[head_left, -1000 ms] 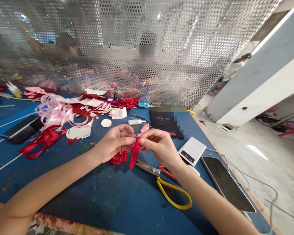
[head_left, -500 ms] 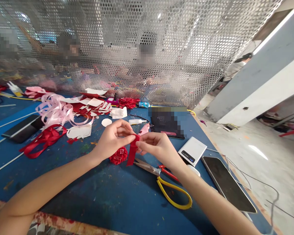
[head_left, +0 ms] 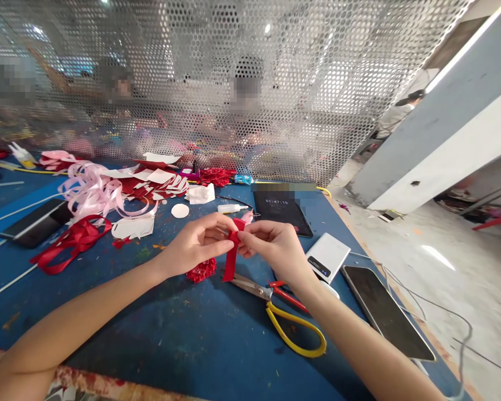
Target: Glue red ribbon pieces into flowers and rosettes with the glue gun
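Note:
A short length of red ribbon (head_left: 230, 263) hangs between my two hands above the blue table, its lower end loose. My left hand (head_left: 204, 239) pinches its upper part from the left, thumb and fingers around the edge. From the right, my right hand (head_left: 267, 238) grips the same ribbon near the top, thumb against fingers. Below my left hand lies a ruffled red ribbon rosette (head_left: 201, 270), partly covered by the hand. Scissors (head_left: 296, 331) with one yellow and one red handle lie under my right wrist, blades pointing left toward the ribbon's lower end.
Pink ribbon (head_left: 92, 192), red ribbon (head_left: 70, 245) and paper scraps (head_left: 162, 178) heap up at the left. A tablet (head_left: 281, 211), a white power bank (head_left: 329, 255) and a phone (head_left: 386, 312) lie at the right. Behind stands a perforated metal screen (head_left: 300, 106), with people beyond it.
The ribbon and both hands have shifted slightly to the right. My left fingers have opened a little around the ribbon's top, which now looks folded over.

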